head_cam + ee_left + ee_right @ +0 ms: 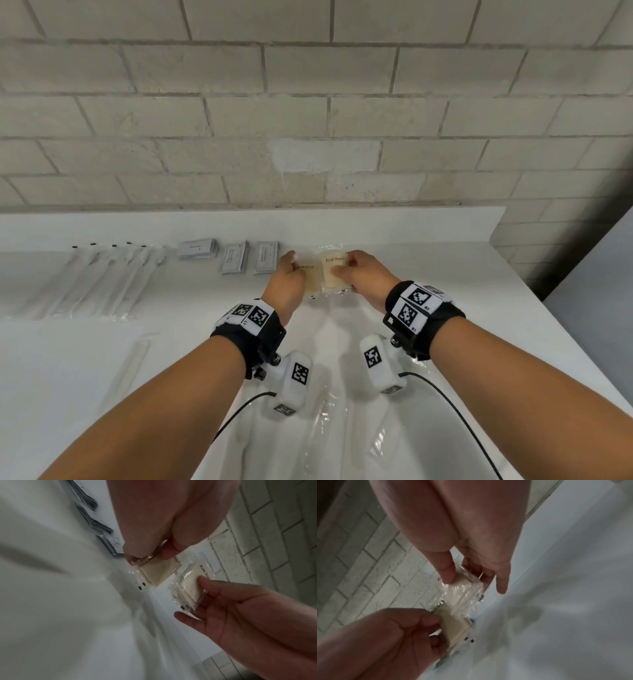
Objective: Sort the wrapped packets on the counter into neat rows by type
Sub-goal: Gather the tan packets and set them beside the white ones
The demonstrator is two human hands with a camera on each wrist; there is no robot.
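Observation:
Two clear-wrapped cream soap packets sit side by side near the back of the white counter [445, 274]. My left hand [294, 265] pinches the left soap packet [311, 279] at its left edge. My right hand [342, 267] pinches the right soap packet [331, 274], thumb on top. In the left wrist view my left hand [150, 555] holds its packet [159, 572] tilted, just above the counter, and my right hand [193, 599] grips the other packet [187, 588]. The right wrist view shows my right hand [474, 582] on its crinkled packet [464, 593] and my left hand [435, 628] on the other packet [453, 627].
Left of the soaps lie three grey sachets [266, 257] in a row, then several long clear-wrapped sticks [92, 281]. One long packet [132, 366] lies alone at the near left. Clear plastic wrappers [329, 428] lie under my wrists. A brick wall [308, 137] backs the counter.

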